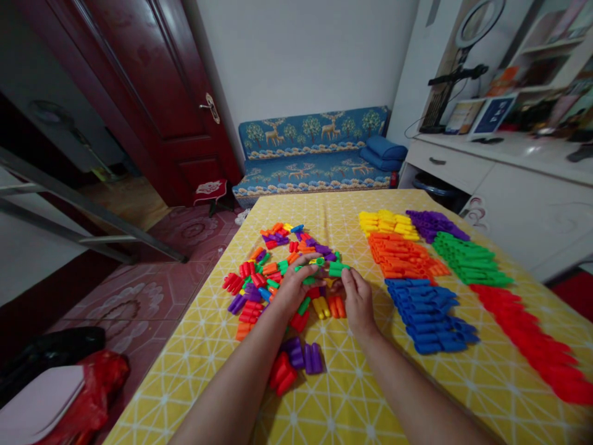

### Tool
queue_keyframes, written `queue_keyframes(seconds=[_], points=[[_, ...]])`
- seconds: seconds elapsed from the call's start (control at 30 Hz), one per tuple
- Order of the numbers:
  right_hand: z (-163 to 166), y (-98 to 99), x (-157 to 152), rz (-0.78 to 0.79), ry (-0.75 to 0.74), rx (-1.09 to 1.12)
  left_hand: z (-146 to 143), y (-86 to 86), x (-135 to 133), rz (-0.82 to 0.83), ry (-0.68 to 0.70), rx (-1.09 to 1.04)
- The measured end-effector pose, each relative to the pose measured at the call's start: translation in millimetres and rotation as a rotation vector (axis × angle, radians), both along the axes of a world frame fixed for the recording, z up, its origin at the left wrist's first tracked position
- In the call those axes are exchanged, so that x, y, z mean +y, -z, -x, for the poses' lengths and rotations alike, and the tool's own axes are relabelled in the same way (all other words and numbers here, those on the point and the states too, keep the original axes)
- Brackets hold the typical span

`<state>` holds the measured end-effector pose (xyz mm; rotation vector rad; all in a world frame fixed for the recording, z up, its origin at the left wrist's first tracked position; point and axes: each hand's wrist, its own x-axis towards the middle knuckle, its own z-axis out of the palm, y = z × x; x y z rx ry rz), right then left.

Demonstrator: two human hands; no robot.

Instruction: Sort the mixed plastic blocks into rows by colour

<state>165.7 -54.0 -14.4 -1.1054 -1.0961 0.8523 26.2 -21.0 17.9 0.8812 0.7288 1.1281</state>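
Observation:
My right hand point(359, 301) is closed on a green toy block point(338, 269), a small plastic piece of joined tubes, pinched between thumb and fingers. Close to it on the left, my left hand point(293, 285) curls around another green toy block point(319, 262), partly hidden by its fingers. Both hands are over a loose, mixed heap of such blocks in red, orange, purple, green, yellow and blue. In front of the hands lie a yellow block point(320, 308) and an orange block point(337, 306). Nearer me are purple blocks point(313, 358) and red blocks point(282, 373).
Colour-sorted blocks lie at right: yellow point(388, 224), purple point(436, 225), orange point(403, 254), green point(470, 259), blue point(428, 315) and red point(528, 340). A yellow patterned cloth point(194, 371) covers the table. Beyond are a blue sofa point(310, 164) and a white desk point(504, 161).

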Motion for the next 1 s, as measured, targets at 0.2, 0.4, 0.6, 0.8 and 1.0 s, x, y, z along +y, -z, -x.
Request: queue_keyframes(seconds=[0.2, 0.4, 0.6, 0.8, 1.0], points=[[1, -3.6, 0, -0.042, 0.038, 0.057, -2, 2.4, 1, -0.006, -0.015, -0.011], [-8, 9.4, 11, -0.116, 0.236, -0.235, -5, 0.8, 3, -0.026, -0.069, -0.001], [-2, 2.0, 4, -0.344, 0.157, -0.472, -5, 1.9, -2, -0.101, -0.001, 0.158], [1, 0.5, 2, -0.339, 0.086, -0.442, -9, -0.9, -7, -0.442, -0.009, 0.585], [-5, 2.9, 4, -0.273, 0.173, -0.440, -7, 4.9, -4, -0.538, -0.124, 0.738]])
